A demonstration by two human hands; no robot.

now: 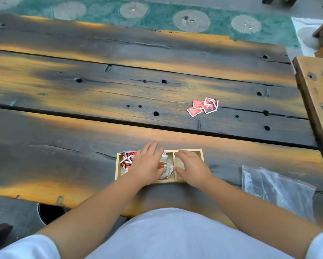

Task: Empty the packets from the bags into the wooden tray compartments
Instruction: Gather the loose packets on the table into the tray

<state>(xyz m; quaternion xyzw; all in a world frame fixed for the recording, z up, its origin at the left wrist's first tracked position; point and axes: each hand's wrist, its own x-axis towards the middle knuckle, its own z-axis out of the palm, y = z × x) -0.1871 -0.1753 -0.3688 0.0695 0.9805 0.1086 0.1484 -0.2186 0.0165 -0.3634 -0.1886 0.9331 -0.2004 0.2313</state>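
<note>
Tray: the shallow pale wooden tray with three compartments (177,181) sits at the near edge of the dark weathered plank table (82,94), its long axis running left to right across the person's front
Left compartment: holds a heap of small red, black and white packets (127,160)
Middle compartment: holds pale silver and brown packets (165,168)
Right compartment: looks bare where its floor shows
Left hand: the left hand (147,165) lies flat, fingers spread, over the left and middle compartments; it seems to press on the packets rather than grip one, though the palm hides what is beneath
Right hand: the right hand (191,168) lies open, palm down, over the right compartment, nothing visibly held
Loose packets: a small cluster of red square packets (202,106) lies on the table well beyond the tray, forward and to the right
Nearer hand: the right, by my judgement, so the reach goes forward and slightly right
Bags: clear plastic zip bags (276,187) lie flat to the right of the tray, apparently emptied
</note>
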